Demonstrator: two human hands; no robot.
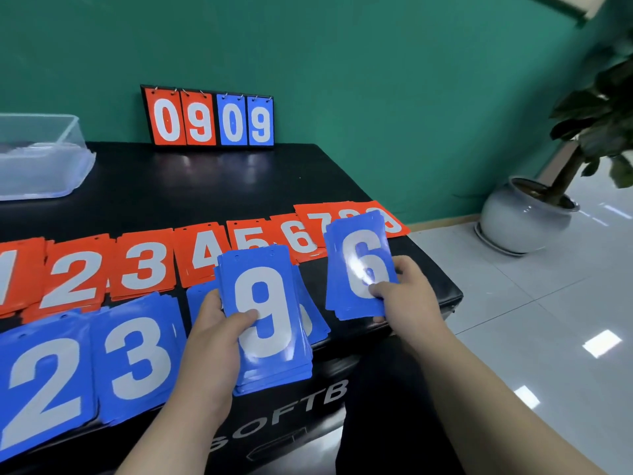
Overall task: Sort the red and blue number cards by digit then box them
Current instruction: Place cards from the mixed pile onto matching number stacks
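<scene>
Left hand: The left hand (212, 334) held a thick stack of flat blue plastic cards with a white 9 on top (267, 317). The thumb lay on the front and the fingers were curled under.
Right hand: The right hand (411, 289) held a thinner stack of blue cards with a white 6 on top (363, 265). The thumb pressed on a low corner.
How they feel: The cards looked thin, light, stiff and shiny. They were likely slippery, so a stack could slide apart.
Where to hold: Best by the long sides, with the thumb on top and the fingers below, squeezing the whole stack.
Blue piles: The blue 2 pile (44, 382) and the blue 3 pile (137, 358) lay at the near edge. One more blue pile was hidden under the 9 stack.
Red piles: A row of red number cards (144, 265) lay just behind them, going up from 1.
Box: A clear plastic box (44, 159) sat far left on the black table (205, 186), well apart from the cards. No pile was in it yet, as far as I could see.
Wall: A small flip scoreboard (209, 118) showed 0909.
</scene>
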